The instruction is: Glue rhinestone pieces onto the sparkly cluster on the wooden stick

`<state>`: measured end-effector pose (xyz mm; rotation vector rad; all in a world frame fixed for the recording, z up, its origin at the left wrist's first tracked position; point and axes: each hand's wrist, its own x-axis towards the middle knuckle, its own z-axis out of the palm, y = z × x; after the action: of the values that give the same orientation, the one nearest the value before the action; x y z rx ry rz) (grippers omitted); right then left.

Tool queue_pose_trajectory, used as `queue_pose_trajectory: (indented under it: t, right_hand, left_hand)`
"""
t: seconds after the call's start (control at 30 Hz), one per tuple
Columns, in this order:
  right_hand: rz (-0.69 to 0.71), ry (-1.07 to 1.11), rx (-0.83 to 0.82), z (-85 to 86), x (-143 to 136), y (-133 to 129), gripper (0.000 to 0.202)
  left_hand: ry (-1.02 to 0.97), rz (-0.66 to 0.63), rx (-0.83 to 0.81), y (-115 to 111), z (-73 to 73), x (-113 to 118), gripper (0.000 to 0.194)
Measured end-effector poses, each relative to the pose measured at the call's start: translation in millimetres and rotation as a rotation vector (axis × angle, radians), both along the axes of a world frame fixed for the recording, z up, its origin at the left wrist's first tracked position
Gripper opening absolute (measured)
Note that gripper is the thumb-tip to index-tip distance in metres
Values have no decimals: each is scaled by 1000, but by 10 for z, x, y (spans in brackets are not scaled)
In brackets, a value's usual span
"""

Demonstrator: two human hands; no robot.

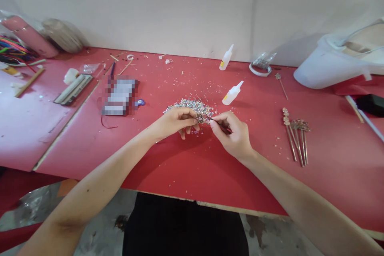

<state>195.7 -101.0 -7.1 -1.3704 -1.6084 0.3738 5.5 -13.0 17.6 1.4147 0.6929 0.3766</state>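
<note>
My left hand (180, 122) pinches a small metallic ornament (199, 118) in front of a heap of glittery, many-coloured chips (192, 106). From the right, my right hand (232, 130) grips a thin dark tool (220, 125), its tip at the ornament. What the ornament is exactly is too small to tell. Beyond my right hand, a white glue bottle (232, 94) with a yellow label lies tilted on the red table (195, 168), and a second such bottle (226, 58) stands farther back.
Several decorated metal sticks (295, 140) lie at the right, below a white bucket (321, 64). A roll of tape (260, 69) is near the wall. A blurred-out flat object (120, 96), a long box (73, 89) and a pink bottle (30, 36) are on the left.
</note>
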Motion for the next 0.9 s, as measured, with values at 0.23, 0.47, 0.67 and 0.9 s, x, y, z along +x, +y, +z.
queue_pose_trajectory:
  t: [0.23, 0.47, 0.67, 0.9]
  right_hand:
    - [-20, 148, -94, -15, 55, 66, 12]
    - [16, 166, -167, -38, 52, 81, 14]
    - [25, 153, -185, -38, 50, 83, 14]
    - [47, 146, -197, -24, 58, 74, 18]
  left_hand:
    - [-72, 13, -46, -4, 24, -13, 9]
    - [-82, 37, -67, 7, 2, -13, 9]
    - [-75, 41, -65, 17, -4, -18, 10]
    - [-83, 86, -81, 29, -17, -23, 9]
